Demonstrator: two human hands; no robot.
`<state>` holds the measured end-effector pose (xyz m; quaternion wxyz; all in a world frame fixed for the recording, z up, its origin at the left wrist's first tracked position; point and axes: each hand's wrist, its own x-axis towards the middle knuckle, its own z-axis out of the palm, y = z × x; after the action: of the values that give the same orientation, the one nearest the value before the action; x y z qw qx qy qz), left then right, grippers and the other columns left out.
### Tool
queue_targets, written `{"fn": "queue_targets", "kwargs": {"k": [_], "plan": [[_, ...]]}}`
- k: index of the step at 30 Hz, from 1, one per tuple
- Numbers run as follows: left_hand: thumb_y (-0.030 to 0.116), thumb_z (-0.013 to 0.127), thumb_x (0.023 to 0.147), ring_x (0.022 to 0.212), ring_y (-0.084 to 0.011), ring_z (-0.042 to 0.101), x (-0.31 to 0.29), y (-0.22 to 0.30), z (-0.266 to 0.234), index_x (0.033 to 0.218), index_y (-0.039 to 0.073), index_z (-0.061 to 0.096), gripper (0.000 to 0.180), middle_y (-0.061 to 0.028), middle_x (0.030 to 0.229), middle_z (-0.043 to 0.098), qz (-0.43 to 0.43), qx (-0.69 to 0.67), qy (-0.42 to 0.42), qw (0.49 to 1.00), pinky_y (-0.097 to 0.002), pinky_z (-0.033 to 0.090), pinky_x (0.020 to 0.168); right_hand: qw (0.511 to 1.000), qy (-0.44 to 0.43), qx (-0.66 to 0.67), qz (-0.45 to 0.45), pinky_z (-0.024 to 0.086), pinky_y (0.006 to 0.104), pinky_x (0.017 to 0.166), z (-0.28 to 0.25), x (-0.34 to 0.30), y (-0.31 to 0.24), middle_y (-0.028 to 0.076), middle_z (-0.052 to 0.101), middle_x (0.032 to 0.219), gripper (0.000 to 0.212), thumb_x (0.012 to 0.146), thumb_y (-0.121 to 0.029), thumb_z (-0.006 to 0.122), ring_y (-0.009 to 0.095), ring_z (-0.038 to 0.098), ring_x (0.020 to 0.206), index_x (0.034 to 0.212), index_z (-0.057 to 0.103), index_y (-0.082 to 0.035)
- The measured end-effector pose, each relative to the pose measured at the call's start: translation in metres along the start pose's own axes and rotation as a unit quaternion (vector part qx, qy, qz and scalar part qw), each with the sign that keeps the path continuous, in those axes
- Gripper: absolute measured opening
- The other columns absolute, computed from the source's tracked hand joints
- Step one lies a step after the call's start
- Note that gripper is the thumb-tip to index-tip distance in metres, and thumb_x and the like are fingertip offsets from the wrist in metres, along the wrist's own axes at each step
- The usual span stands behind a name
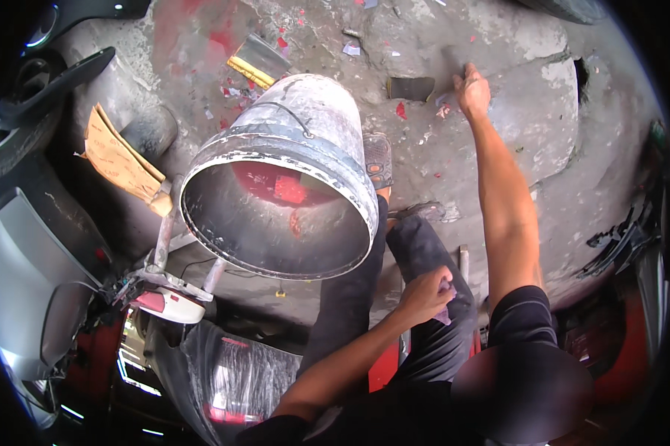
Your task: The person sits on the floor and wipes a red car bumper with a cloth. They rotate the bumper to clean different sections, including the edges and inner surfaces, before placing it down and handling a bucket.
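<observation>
My left hand (425,294) is closed around a crumpled purplish piece (445,306), thin like cloth or paper, above my knee. My right arm stretches far forward, and the right hand (472,91) is low over the concrete floor with its fingers apart. A dark blurred smudge beside those fingertips cannot be made out. Left of this hand lies a dark rectangular sheet (411,88), with small red scraps (401,111) around it. To the left, a large scuffed grey bucket (313,111) turns its wide mouth toward me; red shows inside it.
A folded brown paper sheet (119,160) rests by a metal stand (163,241) at left. A dark, yellow-edged pad (259,61) lies beyond the bucket. Silver car parts (23,267) line the left, a plastic-wrapped panel (249,379) sits below. The floor (528,141) has cracks and a hole.
</observation>
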<state>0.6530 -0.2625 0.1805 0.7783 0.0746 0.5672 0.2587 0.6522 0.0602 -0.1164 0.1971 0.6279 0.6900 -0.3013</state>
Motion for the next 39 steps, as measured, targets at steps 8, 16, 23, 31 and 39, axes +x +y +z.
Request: {"fn": "queue_targets", "kwargs": {"k": [8, 16, 23, 31, 39], "plan": [[0.022, 0.073, 0.087, 0.086, -0.0426, 0.069, 0.005, 0.015, -0.003, 0.108, 0.004, 0.058, 0.032, -0.0207, 0.09, 0.07, -0.022, 0.012, 0.007, 1.0, -0.0479, 0.051, 0.074, 0.924, 0.057, -0.086, -0.369, 0.034, 0.0618, 0.116, 0.037, -0.088, -0.048, 0.017, 0.05, 0.149, 0.016, 0.08, -0.008, 0.071, 0.04, 0.039, 0.146, 0.096, 0.068, -0.005], [-0.005, 0.058, 0.09, 0.083, -0.0176, 0.071, 0.019, 0.036, -0.031, 0.115, 0.002, 0.06, 0.026, -0.0117, 0.101, 0.071, -0.009, -0.182, 0.033, 0.983, -0.0311, 0.057, 0.07, 0.982, 0.071, 0.085, -0.151, 0.05, 0.05, 0.095, -0.042, -0.106, -0.079, 0.021, 0.066, 0.103, 0.025, 0.082, -0.01, 0.07, 0.041, 0.065, 0.104, 0.105, 0.068, -0.001], [0.002, 0.064, 0.087, 0.09, -0.019, 0.07, -0.042, 0.026, -0.033, 0.112, 0.001, 0.067, 0.025, -0.0106, 0.104, 0.07, 0.045, -0.312, 0.094, 0.944, -0.0304, 0.056, 0.082, 0.92, 0.186, 0.323, -0.125, 0.052, 0.0383, 0.095, -0.328, -0.091, -0.082, 0.026, 0.064, 0.129, 0.067, 0.09, -0.028, 0.075, 0.03, 0.066, 0.112, 0.147, 0.051, -0.003], [0.031, 0.073, 0.096, 0.089, -0.0091, 0.059, -0.103, 0.091, -0.038, 0.104, 0.005, 0.068, 0.028, -0.0013, 0.092, 0.066, 0.042, -0.354, 0.095, 0.929, -0.0271, 0.047, 0.079, 0.977, 0.052, 0.107, -0.179, 0.055, 0.0415, 0.089, -0.356, -0.144, -0.115, 0.026, 0.068, 0.124, 0.066, 0.096, -0.036, 0.069, 0.031, 0.072, 0.101, 0.149, 0.047, -0.002], [0.03, 0.074, 0.098, 0.074, -0.0123, 0.059, -0.144, 0.038, -0.118, 0.087, 0.005, 0.067, 0.029, -0.0045, 0.083, 0.066, 0.009, -0.35, 0.572, 0.742, -0.0284, 0.048, 0.073, 0.937, -0.278, 0.097, -0.189, 0.054, 0.0451, 0.096, -0.177, -0.269, -0.214, 0.029, 0.062, 0.134, 0.075, 0.093, -0.044, 0.073, 0.038, 0.068, 0.113, 0.149, 0.046, -0.001]]}}
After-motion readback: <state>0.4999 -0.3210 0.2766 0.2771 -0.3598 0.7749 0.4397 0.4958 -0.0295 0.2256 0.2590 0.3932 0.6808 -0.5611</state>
